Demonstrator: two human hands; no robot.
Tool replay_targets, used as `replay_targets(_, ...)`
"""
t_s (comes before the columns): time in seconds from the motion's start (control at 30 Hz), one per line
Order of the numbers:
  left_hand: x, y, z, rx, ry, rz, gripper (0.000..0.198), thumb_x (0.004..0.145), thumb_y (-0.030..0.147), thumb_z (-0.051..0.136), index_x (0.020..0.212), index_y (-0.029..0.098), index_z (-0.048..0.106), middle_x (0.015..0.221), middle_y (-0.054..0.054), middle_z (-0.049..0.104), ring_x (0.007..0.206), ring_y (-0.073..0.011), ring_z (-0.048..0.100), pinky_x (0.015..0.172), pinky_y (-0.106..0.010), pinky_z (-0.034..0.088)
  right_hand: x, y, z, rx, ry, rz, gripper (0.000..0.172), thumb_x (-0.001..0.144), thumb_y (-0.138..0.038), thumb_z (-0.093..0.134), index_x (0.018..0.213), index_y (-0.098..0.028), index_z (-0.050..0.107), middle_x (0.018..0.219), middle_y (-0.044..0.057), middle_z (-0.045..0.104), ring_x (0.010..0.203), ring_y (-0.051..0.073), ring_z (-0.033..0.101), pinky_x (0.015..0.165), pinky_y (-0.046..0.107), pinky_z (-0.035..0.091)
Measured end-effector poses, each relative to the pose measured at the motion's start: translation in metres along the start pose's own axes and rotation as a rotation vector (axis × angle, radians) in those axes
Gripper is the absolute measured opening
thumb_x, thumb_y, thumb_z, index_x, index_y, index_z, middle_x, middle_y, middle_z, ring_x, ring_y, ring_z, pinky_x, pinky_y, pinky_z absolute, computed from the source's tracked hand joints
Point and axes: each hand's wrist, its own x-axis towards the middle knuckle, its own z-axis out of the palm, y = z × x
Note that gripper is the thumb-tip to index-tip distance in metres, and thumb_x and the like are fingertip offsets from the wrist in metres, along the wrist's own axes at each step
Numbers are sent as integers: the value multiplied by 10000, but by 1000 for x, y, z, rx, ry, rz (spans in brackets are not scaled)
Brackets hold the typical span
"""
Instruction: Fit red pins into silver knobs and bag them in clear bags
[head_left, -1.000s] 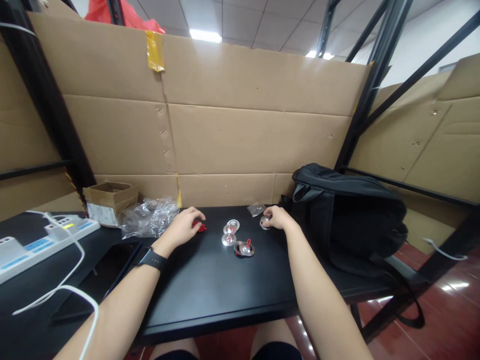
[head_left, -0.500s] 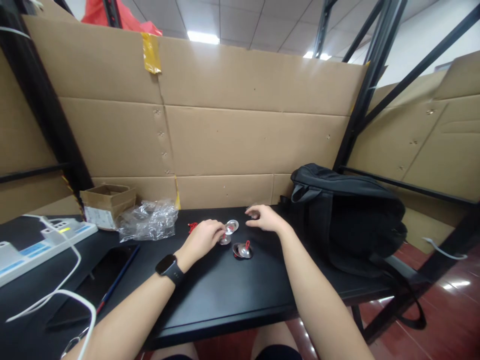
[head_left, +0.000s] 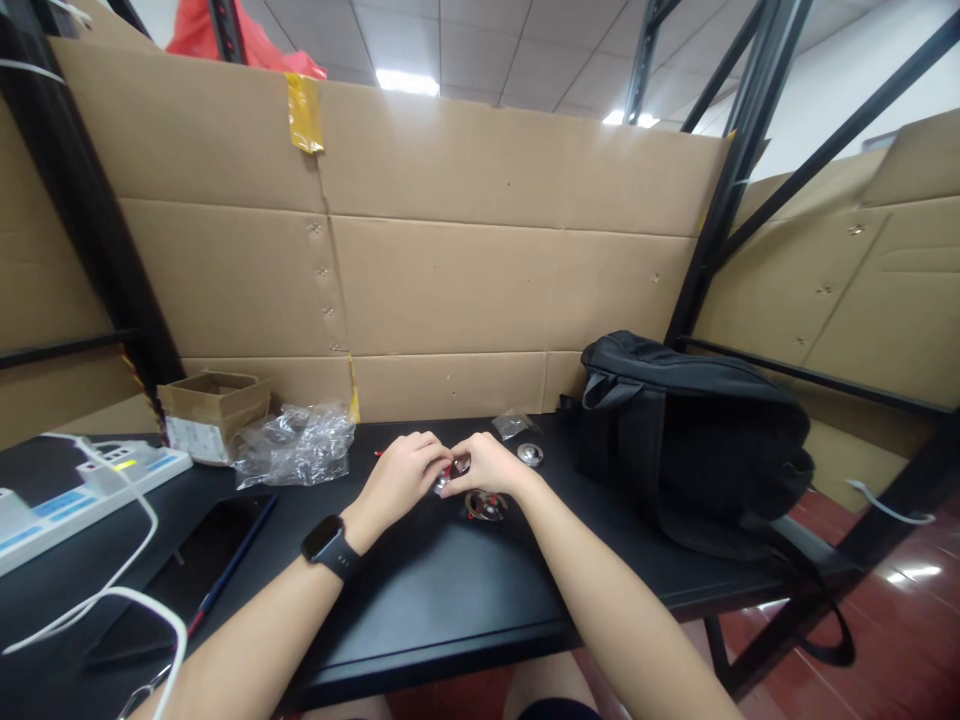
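My left hand (head_left: 401, 475) and my right hand (head_left: 486, 465) meet over the middle of the black table (head_left: 420, 590), fingers curled together. Between them they pinch a small silver disc with a red cord (head_left: 448, 474), mostly hidden by the fingers. Just below the right hand lies a pair of silver discs with a red loop (head_left: 486, 506). A single silver disc (head_left: 530, 454) rests on the table to the right of my hands. A black watch sits on my left wrist.
A black backpack (head_left: 697, 440) fills the table's right end. Crumpled clear plastic bags (head_left: 296, 440), a small cardboard box (head_left: 214, 402) and a white power strip (head_left: 82, 490) with cable lie on the left. A small clear bag (head_left: 511, 425) lies behind the discs. Cardboard walls surround the table.
My right hand left the single disc at the right and came in to the middle. My left hand moved right from the red cord to the discs; both hands now meet.
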Motion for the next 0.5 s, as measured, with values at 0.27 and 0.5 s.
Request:
replay_targets(0.27,1,8,-3,-98,120,-87,182,968,297,503,921,217,659,928,-47,677,877,-199,603,809,-331,446,-3,-12,-2,4,106,-29,214,663,-242,773,864,-170,754,699,-27,700,640,116,593,629,207,411)
replay_targets(0.5,2,1,-7,-470,132,-320,212,904,389,589,1008,218,662,977,-38,742,887,-195,697,808,-296,530,2,-5,1,565,288,70,600,710,-344,787,1265,-212,600,1040,81,746,829,187,700,724,296,556)
